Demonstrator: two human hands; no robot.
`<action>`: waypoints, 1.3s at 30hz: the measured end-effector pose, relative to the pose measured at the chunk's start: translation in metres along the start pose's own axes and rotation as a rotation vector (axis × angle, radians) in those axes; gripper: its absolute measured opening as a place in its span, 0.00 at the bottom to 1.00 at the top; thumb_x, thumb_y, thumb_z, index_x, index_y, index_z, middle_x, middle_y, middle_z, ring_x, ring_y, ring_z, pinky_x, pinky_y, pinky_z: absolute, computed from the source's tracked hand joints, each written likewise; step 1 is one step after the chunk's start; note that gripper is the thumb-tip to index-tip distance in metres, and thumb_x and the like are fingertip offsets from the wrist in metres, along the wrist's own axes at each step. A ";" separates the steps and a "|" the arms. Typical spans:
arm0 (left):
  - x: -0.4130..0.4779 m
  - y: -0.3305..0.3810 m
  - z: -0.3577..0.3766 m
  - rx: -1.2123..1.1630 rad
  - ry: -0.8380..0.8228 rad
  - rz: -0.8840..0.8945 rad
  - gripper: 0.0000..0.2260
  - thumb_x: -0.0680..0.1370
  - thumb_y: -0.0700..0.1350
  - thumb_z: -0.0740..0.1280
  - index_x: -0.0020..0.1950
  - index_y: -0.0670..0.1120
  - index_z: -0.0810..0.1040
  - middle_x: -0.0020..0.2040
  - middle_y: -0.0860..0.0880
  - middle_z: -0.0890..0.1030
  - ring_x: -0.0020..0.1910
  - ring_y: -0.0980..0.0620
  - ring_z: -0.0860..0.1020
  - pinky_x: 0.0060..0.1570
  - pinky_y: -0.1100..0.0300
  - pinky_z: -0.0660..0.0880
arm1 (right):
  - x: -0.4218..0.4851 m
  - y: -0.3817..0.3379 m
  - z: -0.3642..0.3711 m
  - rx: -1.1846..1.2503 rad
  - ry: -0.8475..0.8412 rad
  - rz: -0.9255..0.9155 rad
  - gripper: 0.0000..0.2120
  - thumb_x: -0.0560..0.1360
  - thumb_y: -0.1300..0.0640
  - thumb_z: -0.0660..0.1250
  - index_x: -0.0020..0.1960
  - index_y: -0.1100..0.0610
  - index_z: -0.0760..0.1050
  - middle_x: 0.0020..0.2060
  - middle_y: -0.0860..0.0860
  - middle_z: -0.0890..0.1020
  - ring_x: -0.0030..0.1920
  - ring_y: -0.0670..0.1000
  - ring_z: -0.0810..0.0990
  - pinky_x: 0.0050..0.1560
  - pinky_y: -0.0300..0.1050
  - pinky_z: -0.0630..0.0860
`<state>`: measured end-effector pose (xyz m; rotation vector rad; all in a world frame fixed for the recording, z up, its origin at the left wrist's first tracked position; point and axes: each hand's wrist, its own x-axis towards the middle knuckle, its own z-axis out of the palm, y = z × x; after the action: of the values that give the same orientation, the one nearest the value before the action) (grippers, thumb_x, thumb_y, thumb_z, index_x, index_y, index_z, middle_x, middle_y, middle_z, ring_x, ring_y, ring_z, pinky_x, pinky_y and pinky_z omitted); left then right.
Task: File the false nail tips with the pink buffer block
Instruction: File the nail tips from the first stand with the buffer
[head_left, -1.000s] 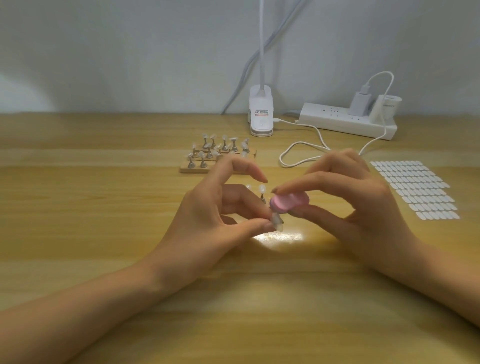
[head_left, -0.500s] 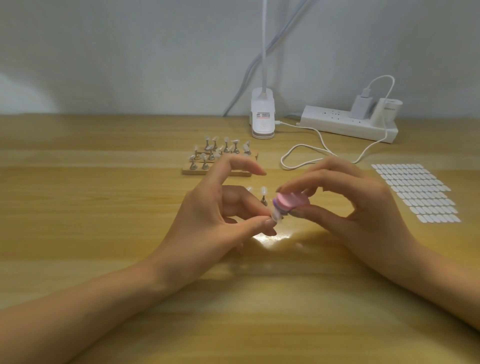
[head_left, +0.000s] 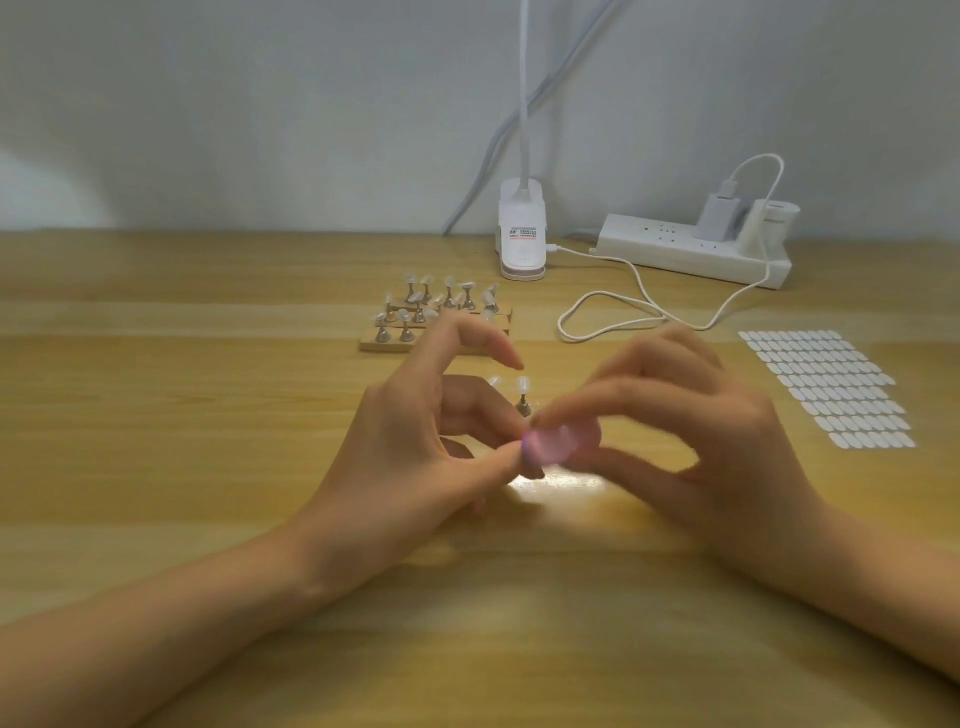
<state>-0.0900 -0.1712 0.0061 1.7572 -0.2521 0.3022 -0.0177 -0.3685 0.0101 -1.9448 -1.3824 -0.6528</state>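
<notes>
Near the table's (head_left: 208, 467) middle, the left hand (head_left: 415, 457) pinches a likely tip, hidden. The right hand (head_left: 717, 431) grips the blurred buffer (head_left: 556, 441), lying sideways, its left end meeting that pinch.

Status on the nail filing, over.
Left hand pinches nail tip. Right hand holds pink buffer block against it, motion-blurred. Loose tip stand just behind, not blocking.

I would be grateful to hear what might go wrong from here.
1. The left hand only pinches the nail tip at its fingertips; the motion-blurred pink buffer block in the right hand might flick it loose.
2. The block works right beside the left thumb and may scrape skin.
3. The loose tip stands just behind could be knocked over.
</notes>
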 end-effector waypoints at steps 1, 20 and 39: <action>0.000 0.000 0.000 -0.003 0.001 -0.001 0.20 0.69 0.44 0.76 0.55 0.54 0.72 0.37 0.48 0.85 0.37 0.49 0.85 0.25 0.62 0.74 | 0.000 0.000 0.000 -0.004 -0.015 -0.017 0.08 0.75 0.52 0.72 0.51 0.54 0.84 0.41 0.50 0.80 0.45 0.51 0.74 0.52 0.39 0.70; -0.001 0.001 -0.001 -0.080 -0.015 -0.035 0.18 0.72 0.39 0.75 0.55 0.53 0.71 0.39 0.45 0.85 0.39 0.45 0.87 0.25 0.61 0.73 | -0.001 0.011 -0.002 0.222 -0.008 0.208 0.09 0.73 0.49 0.73 0.53 0.48 0.82 0.44 0.50 0.81 0.46 0.47 0.78 0.44 0.34 0.69; 0.000 -0.001 -0.001 -0.087 -0.021 -0.029 0.18 0.72 0.39 0.76 0.54 0.52 0.71 0.39 0.44 0.85 0.39 0.45 0.86 0.26 0.61 0.74 | 0.001 0.000 -0.003 0.158 -0.009 0.125 0.10 0.72 0.51 0.75 0.50 0.54 0.84 0.42 0.50 0.83 0.44 0.49 0.82 0.47 0.54 0.77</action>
<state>-0.0893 -0.1699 0.0054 1.6770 -0.2516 0.2483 -0.0173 -0.3706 0.0124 -1.8921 -1.2664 -0.4627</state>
